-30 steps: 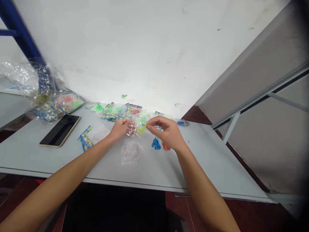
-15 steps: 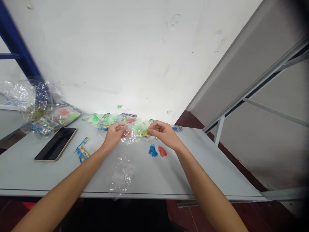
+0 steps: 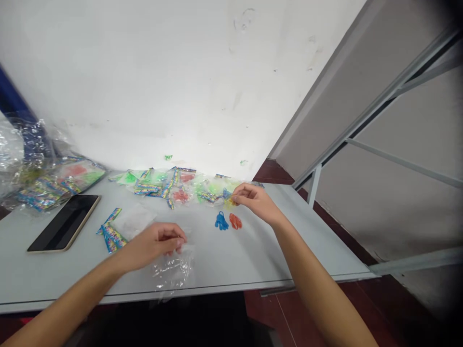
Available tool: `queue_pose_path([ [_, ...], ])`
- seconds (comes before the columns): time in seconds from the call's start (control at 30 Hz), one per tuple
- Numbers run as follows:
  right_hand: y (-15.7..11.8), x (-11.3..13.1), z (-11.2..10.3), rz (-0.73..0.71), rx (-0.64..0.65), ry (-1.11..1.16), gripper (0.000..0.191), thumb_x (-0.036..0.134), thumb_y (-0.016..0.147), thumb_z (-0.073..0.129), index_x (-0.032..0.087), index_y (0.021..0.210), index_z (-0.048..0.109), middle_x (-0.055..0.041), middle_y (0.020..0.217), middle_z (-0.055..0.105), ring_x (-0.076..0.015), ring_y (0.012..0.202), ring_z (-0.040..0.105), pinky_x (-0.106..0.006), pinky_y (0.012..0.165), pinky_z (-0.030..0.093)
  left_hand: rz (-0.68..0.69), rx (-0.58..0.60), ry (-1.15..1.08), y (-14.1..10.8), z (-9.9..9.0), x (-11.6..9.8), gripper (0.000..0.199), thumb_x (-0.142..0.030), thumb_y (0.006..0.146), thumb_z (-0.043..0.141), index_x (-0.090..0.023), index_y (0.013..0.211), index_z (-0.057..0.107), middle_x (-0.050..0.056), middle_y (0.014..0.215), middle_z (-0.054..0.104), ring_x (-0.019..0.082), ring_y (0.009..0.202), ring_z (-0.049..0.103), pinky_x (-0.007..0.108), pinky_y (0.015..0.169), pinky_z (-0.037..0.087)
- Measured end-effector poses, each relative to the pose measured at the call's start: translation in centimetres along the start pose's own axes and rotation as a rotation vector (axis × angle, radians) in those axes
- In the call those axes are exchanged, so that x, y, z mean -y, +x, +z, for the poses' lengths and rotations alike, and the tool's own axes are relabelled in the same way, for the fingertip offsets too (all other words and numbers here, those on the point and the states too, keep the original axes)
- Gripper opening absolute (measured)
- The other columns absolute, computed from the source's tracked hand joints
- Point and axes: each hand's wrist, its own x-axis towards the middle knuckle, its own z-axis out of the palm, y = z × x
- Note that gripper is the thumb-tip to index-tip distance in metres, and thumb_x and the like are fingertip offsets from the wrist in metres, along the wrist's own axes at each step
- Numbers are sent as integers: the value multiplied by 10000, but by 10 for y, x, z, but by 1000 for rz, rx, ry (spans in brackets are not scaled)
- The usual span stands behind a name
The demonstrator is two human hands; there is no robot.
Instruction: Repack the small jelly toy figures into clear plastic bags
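My left hand (image 3: 157,245) is closed in a pinch over the front of the table, on what looks like a clear plastic bag. Crinkled clear plastic (image 3: 173,272) lies right below these fingers. Further back, my right hand (image 3: 255,202) pinches a yellow stretchy toy (image 3: 229,203) between thumb and fingers, close to the row of bags. In front of it, a blue hand-shaped stretchy toy (image 3: 221,221) and a red stretchy toy (image 3: 235,221) lie loose, side by side.
Along the wall, several clear bags (image 3: 157,178) hold green and red toys. Torn colourful header strips (image 3: 113,236) lie left of my left hand. A phone (image 3: 65,224) rests farther left, beside a large clear bag (image 3: 72,176) of packets. The table's front edge (image 3: 119,296) runs below.
My left hand has come down and toward me, away from the bags at the back. My right hand still holds the yellow toy. The camera view has shifted a little.
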Motion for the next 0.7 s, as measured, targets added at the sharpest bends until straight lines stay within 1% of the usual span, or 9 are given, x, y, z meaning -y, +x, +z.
queue_pose_path([
  [0.07,-6,-7,-12,39,-6,-9,167,347,771,701,198,806,634,-16,752,652,-167,746,607,-342,751,479,28,-79,88,1,16,14,249,-412,881,554,-187,891,661,20,804,659,150,732,578,274,684,455],
  [0.13,-11,-14,-23,74,-18,-24,172,356,771,698,201,809,636,-17,753,653,-169,756,605,-343,758,476,95,-155,271,4,26,25,244,-375,914,498,-194,907,662,29,839,659,160,743,579,285,679,456],
  [0.23,-18,-20,-36,113,-32,-64,171,368,772,690,205,805,646,-18,756,650,-170,765,599,-341,762,472,340,-237,577,12,27,38,262,-291,954,415,-191,961,657,60,939,664,188,847,594,333,778,478],
  [0.3,-24,-21,-45,138,-5,-77,166,365,763,689,205,791,655,-22,782,654,-170,774,601,-340,775,475,495,-280,739,20,24,45,276,-246,965,387,-184,985,655,77,966,662,205,907,593,365,838,479],
  [0.37,-30,-22,-54,195,61,-66,165,357,744,698,200,786,665,-27,792,658,-170,774,607,-338,786,485,576,-322,848,28,22,48,276,-222,970,383,-180,995,655,83,957,662,208,900,595,367,827,489],
  [0.43,-32,-27,-62,291,157,-39,175,347,721,711,191,793,676,-29,776,662,-167,759,612,-330,783,497,619,-372,900,34,22,48,265,-218,972,394,-178,1008,653,81,946,663,204,882,599,361,814,497],
  [0.53,-26,-44,-69,424,295,-18,190,338,694,723,178,790,689,-31,757,670,-151,719,608,-299,741,503,649,-469,917,44,22,40,243,-274,970,442,-177,1063,646,81,969,668,211,906,606,386,867,490],
  [0.57,-22,-50,-69,451,308,-33,192,336,681,728,174,777,691,-32,757,672,-145,706,605,-288,725,501,645,-499,916,48,22,36,251,-300,969,455,-177,1082,642,83,988,669,218,929,606,397,886,483],
  [0.7,-4,-68,-62,497,225,-162,173,303,634,732,162,724,689,-40,720,674,-138,659,594,-258,633,480,618,-551,886,65,20,22,290,-349,982,435,-176,1083,644,86,1028,674,238,1004,597,421,929,458],
])
